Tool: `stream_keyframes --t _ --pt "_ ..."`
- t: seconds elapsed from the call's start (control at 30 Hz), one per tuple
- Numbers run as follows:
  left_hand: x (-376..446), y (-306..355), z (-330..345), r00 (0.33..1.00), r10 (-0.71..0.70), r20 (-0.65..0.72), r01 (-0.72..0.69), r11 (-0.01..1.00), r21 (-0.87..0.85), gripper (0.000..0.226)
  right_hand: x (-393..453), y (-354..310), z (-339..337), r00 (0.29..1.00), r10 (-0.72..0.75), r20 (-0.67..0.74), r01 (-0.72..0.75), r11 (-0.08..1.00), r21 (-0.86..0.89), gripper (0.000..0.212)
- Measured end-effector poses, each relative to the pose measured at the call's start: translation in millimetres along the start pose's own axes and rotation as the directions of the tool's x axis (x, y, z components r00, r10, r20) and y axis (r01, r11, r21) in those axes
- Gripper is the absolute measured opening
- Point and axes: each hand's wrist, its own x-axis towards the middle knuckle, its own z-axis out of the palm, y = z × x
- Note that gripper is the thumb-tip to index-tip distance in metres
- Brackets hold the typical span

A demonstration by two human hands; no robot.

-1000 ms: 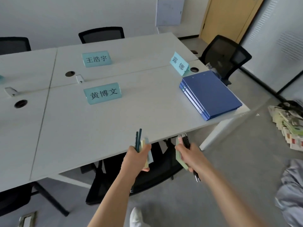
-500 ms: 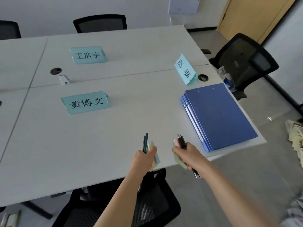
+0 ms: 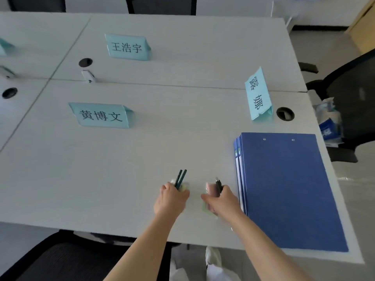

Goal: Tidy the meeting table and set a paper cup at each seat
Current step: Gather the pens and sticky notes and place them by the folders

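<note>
Both hands have come forward over the white bench (image 3: pixel 60 179), off its near edge. The left hand (image 3: pixel 171 200) grips two dark pens (image 3: pixel 181 178) with pale notes; the right hand (image 3: pixel 222 201) grips a black pen (image 3: pixel 218 184) (notes blurred) just beside stacked blue folders (image 3: pixel 288 189).

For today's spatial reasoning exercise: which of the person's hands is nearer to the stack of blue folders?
Right. The right hand is just beside the blue folders' left edge; the left hand is farther left, beyond the right hand.
</note>
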Motion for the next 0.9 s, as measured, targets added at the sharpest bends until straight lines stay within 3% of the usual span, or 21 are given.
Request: stream_keyframes --t 0.1,0.27,0.77,0.83,0.9 --pt "6.4 10.8 7.3 0.997 0.015 -0.078 -0.011 0.998 0.057 0.05 14.7 -4.2 2.7 0.996 -0.084 -0.028 0.08 0.987 -0.137 0.053" --pt "9.6 18.9 9.6 0.99 -0.016 -0.144 0.03 0.994 0.102 0.061 22.8 -13.1 7.2 0.991 -0.128 -0.03 0.117 0.961 -0.249 0.05" --pt "10.7 19.7 7.5 0.991 -0.008 -0.136 0.01 1.0 0.018 0.081 14.3 -15.4 20.3 0.982 -0.075 -0.173 0.034 0.973 -0.229 0.067" --pt "10.7 16.1 2.2 0.99 -0.012 -0.14 0.011 1.0 -0.01 0.078 14.2 -16.3 15.2 0.985 -0.066 -0.16 0.035 0.982 -0.187 0.06" --pt "5.6 12.2 -3.3 0.985 -0.002 -0.171 -0.002 1.0 -0.019 0.066 10.4 -16.1 8.6 0.986 -0.068 -0.152 0.042 0.985 -0.169 0.04"
